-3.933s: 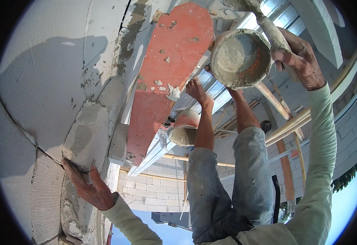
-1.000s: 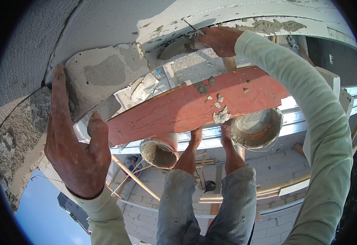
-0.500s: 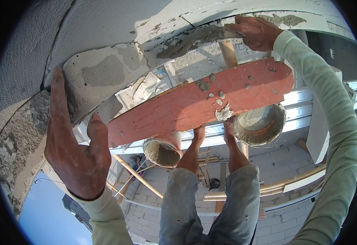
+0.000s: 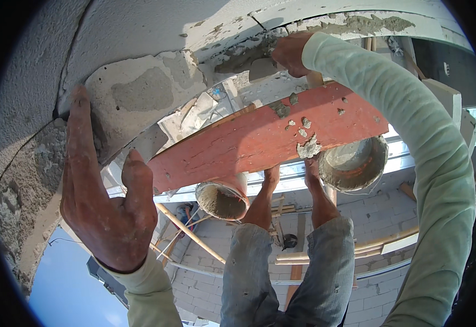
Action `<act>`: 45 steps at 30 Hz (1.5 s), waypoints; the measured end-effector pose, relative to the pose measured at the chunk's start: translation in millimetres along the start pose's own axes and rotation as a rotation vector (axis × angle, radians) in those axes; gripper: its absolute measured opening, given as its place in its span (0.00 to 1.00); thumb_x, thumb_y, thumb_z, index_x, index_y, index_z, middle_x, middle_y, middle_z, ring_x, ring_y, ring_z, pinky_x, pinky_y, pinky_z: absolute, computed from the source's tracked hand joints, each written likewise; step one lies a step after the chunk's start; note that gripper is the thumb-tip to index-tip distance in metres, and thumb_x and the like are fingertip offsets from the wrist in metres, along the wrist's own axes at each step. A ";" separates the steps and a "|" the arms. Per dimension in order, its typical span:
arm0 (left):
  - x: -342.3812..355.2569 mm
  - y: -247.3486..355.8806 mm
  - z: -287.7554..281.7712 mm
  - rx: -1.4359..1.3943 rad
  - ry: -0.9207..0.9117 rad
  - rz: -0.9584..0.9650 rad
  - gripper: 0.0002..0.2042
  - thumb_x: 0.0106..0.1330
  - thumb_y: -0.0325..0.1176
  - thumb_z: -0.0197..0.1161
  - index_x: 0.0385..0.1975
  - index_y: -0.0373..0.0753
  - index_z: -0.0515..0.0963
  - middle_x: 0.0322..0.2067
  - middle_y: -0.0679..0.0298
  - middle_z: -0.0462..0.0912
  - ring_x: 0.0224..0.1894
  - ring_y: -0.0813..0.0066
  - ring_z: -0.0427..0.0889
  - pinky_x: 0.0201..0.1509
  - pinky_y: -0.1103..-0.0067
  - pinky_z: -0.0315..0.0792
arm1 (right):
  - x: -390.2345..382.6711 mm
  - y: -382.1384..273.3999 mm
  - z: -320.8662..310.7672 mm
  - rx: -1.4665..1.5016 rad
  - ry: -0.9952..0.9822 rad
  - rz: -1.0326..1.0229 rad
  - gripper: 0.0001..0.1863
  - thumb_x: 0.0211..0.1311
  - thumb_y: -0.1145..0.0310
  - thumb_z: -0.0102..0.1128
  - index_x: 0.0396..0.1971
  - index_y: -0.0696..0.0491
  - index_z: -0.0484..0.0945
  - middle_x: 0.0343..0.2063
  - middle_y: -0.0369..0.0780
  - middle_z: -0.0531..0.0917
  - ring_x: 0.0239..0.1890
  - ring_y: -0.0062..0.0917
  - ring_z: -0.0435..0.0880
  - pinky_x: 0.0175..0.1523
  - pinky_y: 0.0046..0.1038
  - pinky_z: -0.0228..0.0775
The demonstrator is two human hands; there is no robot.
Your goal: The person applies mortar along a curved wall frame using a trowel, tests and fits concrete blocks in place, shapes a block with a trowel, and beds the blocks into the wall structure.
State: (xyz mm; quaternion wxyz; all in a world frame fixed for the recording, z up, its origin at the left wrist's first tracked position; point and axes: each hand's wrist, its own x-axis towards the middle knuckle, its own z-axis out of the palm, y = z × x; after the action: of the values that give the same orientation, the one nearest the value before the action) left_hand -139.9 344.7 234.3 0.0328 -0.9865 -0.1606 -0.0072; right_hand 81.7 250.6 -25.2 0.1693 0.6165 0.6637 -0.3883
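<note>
My left hand (image 4: 110, 212) rests with fingers apart against the edge of a pale, mortar-stained block (image 4: 140, 95) set into the white wall (image 4: 123, 27). My right hand (image 4: 291, 52), partly hidden by its sleeve, grips a trowel, its grey blade (image 4: 262, 69) against the mortar-smeared joint (image 4: 238, 60) along the top of the blocks. A red board (image 4: 232, 144) with lumps of mortar lies below both hands. Two buckets, one (image 4: 221, 201) left of my feet and one (image 4: 352, 166) right of them, have wet grey mortar inside.
My bare feet (image 4: 270, 177) stand beyond the red board, by silver metal channels (image 4: 403, 158). Below are bamboo poles (image 4: 186, 231), a grey block surface (image 4: 368, 305) and a small, unclear figure (image 4: 186, 210), possibly a person. Broken white pieces (image 4: 186, 120) lie behind the board.
About four seconds ago my right hand held the trowel over a bucket; it has since moved up to the joint, most recently shifting leftward along it. My left hand stays on the block.
</note>
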 end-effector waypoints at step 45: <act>2.2 8.0 -0.5 0.051 -0.039 -0.057 0.28 0.70 0.51 0.49 0.62 0.35 0.66 0.58 0.49 0.73 0.57 0.49 0.76 0.57 0.59 0.74 | -52.6 117.3 92.7 0.419 0.298 0.269 0.32 0.61 0.43 0.55 0.56 0.54 0.72 0.48 0.48 0.78 0.56 0.40 0.74 0.61 0.39 0.64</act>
State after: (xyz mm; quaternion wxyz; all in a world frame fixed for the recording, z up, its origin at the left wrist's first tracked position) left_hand -135.3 337.8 234.4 0.0543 -0.9802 -0.1896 0.0153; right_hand 179.2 140.1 -83.6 -0.0109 0.7706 0.4991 -0.3962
